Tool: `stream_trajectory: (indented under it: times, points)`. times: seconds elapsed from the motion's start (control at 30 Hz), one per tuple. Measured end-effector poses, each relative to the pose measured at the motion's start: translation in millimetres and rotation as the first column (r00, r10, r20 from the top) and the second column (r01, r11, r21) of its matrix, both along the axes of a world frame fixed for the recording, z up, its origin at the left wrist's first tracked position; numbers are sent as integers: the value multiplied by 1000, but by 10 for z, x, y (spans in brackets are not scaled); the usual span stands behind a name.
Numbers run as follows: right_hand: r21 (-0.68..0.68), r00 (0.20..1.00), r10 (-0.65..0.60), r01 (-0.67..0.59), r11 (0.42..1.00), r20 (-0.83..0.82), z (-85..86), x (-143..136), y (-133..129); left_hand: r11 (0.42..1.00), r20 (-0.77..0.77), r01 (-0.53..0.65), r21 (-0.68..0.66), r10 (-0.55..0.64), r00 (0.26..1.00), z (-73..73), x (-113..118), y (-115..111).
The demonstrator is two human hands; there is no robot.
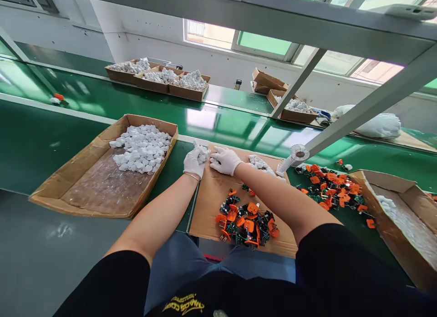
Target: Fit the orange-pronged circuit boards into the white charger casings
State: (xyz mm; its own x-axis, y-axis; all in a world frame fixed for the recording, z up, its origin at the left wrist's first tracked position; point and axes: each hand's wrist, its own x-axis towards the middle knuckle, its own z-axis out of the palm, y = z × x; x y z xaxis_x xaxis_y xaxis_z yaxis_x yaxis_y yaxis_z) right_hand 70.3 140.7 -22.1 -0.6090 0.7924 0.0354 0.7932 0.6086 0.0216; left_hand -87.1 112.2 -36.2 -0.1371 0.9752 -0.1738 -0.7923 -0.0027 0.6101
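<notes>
Both hands wear white gloves and are close together at the back left of a cardboard sheet point(208, 198). My left hand point(194, 162) is curled round a few small white pieces point(204, 153) at the sheet's left edge. Just to the right, my right hand point(224, 161) has its fingers bent toward those pieces, with the fingertips near the cardboard; nothing shows between them. A pile of orange plug parts with green circuit boards point(249, 223) lies on the sheet, nearer my body. More white pieces point(261, 163) lie beyond my right forearm.
A large cardboard tray point(82, 155) with white pieces stands at left. On the right are a small clear fan point(298, 152), another orange pile point(332, 185) and a second tray point(406, 235). Boxes point(187, 94) of white pieces line the back. A metal post point(337, 126) slants on the right.
</notes>
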Motion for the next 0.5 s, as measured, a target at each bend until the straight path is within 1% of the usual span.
stream_trajectory:
  times: [0.13, 0.2, 0.27, 0.33, 0.4, 0.5]
  points:
    - [70, 996, -83, 85, 994, -25, -97, -78, 46, 1000, -12, -8, 1, 8, 1000, -31, 67, 10]
    - [90, 991, -129, 132, 987, -38, -109, -120, 115, 1000, -16, -5, 6, 5, 1000, -42, 82, 15]
    - [95, 990, -135, 138, 986, -42, -92, -131, 197, 1000, -20, -1, 9, 1, 1000, -50, 82, 20]
    - [79, 996, -84, 86, 993, -34, -51, -98, 268, 1000, -24, 5, 12, -5, 1000, -56, 75, 24]
    - [40, 1000, 7, -6, 999, -14, 4, -25, 311, 1000, -31, 11, 15, -11, 999, -60, 69, 30]
    - [-29, 990, 139, -138, 990, 15, 82, 117, 322, 999, -52, 27, 28, -25, 998, -63, 70, 42]
